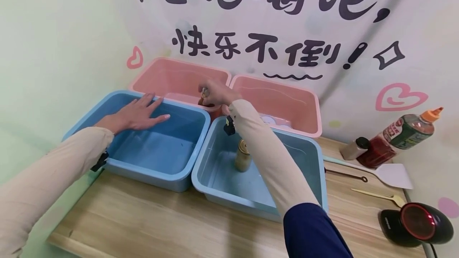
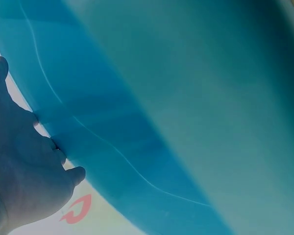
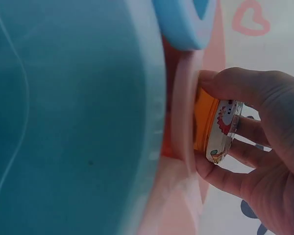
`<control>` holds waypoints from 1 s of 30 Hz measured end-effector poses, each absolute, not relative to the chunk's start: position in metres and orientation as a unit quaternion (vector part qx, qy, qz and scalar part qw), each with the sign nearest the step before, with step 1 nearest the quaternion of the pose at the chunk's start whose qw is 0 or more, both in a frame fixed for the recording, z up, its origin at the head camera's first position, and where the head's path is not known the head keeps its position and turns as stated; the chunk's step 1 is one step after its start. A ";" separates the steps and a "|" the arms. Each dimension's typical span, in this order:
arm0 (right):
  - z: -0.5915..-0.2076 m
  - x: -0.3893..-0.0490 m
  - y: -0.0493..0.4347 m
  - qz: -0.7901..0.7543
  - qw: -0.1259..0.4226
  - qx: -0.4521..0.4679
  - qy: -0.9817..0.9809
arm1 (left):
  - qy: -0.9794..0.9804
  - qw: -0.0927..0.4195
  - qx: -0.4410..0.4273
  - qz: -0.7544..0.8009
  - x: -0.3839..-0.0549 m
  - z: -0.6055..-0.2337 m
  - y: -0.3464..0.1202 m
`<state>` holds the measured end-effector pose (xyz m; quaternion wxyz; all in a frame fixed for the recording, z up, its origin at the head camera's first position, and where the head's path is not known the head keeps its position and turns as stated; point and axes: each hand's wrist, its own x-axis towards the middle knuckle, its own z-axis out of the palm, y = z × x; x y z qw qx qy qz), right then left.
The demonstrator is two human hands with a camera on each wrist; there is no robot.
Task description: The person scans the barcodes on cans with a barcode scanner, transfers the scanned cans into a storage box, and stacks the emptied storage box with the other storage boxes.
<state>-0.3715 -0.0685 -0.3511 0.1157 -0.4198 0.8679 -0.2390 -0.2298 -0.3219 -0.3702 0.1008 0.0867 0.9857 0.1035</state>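
My right hand (image 1: 217, 92) grips a small bottle of amber liquid (image 3: 213, 125) at the front rim of the left pink bin (image 1: 179, 97). In the right wrist view, thumb and fingers stand round the bottle's sides, and a label with a cartoon print shows. The bottle's lower part is hidden behind the rim. My left hand (image 1: 138, 114) lies with spread, straight fingers at the back rim of the left blue bin (image 1: 154, 146), holding nothing. A gold can (image 1: 243, 158) stands upright in the right blue bin (image 1: 229, 198), partly covered by my right forearm.
The right pink bin (image 1: 287, 118) has pale round items at its bottom. To the right lie a white spatula (image 1: 392, 174), a yellow fork-like utensil (image 1: 387, 197) and a dark thin rod (image 1: 346, 175). A sauce bottle (image 1: 398, 136), a black-capped shaker (image 1: 355, 148) and a black scanner (image 1: 416, 224) are there too.
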 end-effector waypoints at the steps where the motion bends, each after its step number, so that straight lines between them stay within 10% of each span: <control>1: -0.352 -0.372 -0.070 -0.233 0.115 -0.417 0.871 | 0.986 0.102 0.086 0.104 -0.230 -0.370 -0.322; 30: -0.383 -0.387 -0.094 -0.162 0.165 -0.359 0.904 | 0.986 0.095 0.085 0.109 -0.230 -0.371 -0.326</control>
